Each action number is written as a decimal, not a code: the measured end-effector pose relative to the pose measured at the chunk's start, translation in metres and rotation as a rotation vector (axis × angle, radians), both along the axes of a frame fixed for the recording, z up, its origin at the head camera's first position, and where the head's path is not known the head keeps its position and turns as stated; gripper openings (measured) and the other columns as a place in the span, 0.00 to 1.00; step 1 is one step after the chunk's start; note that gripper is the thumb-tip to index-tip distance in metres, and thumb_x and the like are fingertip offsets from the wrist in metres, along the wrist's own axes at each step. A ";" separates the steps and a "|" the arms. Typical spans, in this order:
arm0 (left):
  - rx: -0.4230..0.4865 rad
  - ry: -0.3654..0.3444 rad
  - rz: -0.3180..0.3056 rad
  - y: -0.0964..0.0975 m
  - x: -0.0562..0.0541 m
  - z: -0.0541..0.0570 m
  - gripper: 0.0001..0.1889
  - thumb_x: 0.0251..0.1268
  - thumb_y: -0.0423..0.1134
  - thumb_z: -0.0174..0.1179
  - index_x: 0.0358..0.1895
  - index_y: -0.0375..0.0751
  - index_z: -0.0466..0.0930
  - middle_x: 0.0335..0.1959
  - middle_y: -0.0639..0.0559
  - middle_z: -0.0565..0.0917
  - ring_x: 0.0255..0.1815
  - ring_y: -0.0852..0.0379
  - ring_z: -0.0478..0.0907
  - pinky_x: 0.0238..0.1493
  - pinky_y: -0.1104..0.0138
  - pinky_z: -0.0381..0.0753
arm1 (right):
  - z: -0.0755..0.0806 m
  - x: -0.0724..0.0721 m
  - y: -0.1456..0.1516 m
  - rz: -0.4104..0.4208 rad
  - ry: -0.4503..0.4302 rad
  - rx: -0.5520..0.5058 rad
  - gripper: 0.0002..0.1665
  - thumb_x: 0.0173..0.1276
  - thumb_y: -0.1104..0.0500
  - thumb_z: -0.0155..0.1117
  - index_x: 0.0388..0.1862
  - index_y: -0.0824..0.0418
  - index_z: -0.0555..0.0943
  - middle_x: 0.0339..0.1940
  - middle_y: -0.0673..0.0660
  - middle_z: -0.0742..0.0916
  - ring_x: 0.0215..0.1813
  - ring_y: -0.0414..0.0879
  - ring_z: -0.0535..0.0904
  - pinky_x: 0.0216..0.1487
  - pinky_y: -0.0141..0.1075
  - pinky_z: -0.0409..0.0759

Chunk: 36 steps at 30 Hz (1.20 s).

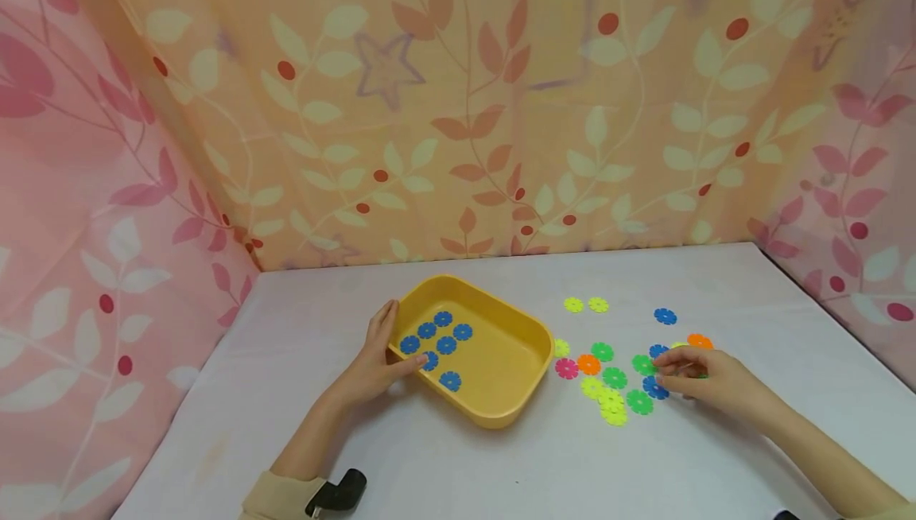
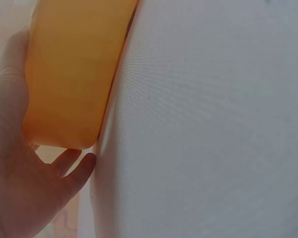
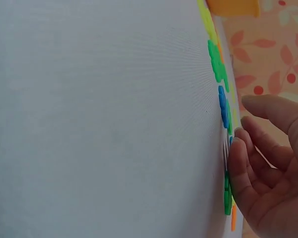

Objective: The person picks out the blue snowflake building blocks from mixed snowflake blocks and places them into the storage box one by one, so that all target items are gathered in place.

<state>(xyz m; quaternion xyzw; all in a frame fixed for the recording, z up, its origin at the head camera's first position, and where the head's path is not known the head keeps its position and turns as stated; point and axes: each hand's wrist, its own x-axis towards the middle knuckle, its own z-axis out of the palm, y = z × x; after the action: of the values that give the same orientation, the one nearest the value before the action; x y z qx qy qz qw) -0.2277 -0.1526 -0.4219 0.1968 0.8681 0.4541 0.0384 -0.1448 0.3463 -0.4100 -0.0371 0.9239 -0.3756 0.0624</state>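
Blue discs (image 1: 447, 345) are lying in the yellow tray (image 1: 501, 337), toward its left side; three more are lying on the white table (image 1: 558, 464) among loose discs of other colours. The left hand (image 1: 374, 367) is gripping the tray's left edge, its thumb over the rim. The right hand (image 1: 712, 381) is hovering low beside the loose blue and green discs (image 1: 639, 402), fingers loosely curved, thumb apart, no disc visibly held. Since the flat discs are lying so close together, a careless pinch could be catching a wrong colour; a tug on the tray could be sliding its contents. No brand, label or writing is showing legibly.
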 end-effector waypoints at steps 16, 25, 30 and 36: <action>-0.012 -0.005 -0.007 -0.001 0.000 0.000 0.56 0.62 0.52 0.67 0.79 0.47 0.31 0.79 0.51 0.33 0.78 0.45 0.32 0.71 0.42 0.43 | -0.002 0.003 -0.006 0.046 0.077 0.144 0.21 0.55 0.46 0.76 0.42 0.55 0.82 0.28 0.48 0.77 0.32 0.39 0.70 0.32 0.31 0.67; 0.005 -0.026 0.016 0.004 0.002 0.005 0.55 0.62 0.43 0.68 0.78 0.39 0.32 0.79 0.45 0.33 0.78 0.41 0.33 0.71 0.41 0.41 | -0.004 0.003 -0.007 0.053 0.089 0.129 0.22 0.53 0.47 0.77 0.41 0.57 0.80 0.28 0.48 0.78 0.30 0.37 0.71 0.32 0.30 0.69; -0.008 -0.013 0.015 0.003 0.003 0.005 0.55 0.62 0.46 0.67 0.79 0.41 0.32 0.79 0.47 0.34 0.78 0.43 0.34 0.72 0.43 0.43 | -0.002 0.004 -0.008 0.054 0.071 0.138 0.21 0.54 0.48 0.77 0.41 0.56 0.81 0.29 0.49 0.77 0.31 0.38 0.70 0.31 0.29 0.68; 0.005 -0.014 -0.007 0.003 0.006 0.012 0.55 0.62 0.46 0.68 0.79 0.39 0.33 0.79 0.45 0.34 0.78 0.42 0.34 0.71 0.42 0.43 | -0.001 0.003 -0.008 0.068 0.059 0.150 0.20 0.54 0.49 0.77 0.40 0.56 0.81 0.29 0.49 0.76 0.31 0.38 0.70 0.31 0.29 0.68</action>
<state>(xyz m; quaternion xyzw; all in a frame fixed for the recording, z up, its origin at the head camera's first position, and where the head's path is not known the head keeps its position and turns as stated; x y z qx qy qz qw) -0.2212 -0.1495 -0.4095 0.1968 0.8659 0.4576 0.0459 -0.1417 0.3381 -0.4114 -0.0747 0.9491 -0.3019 0.0507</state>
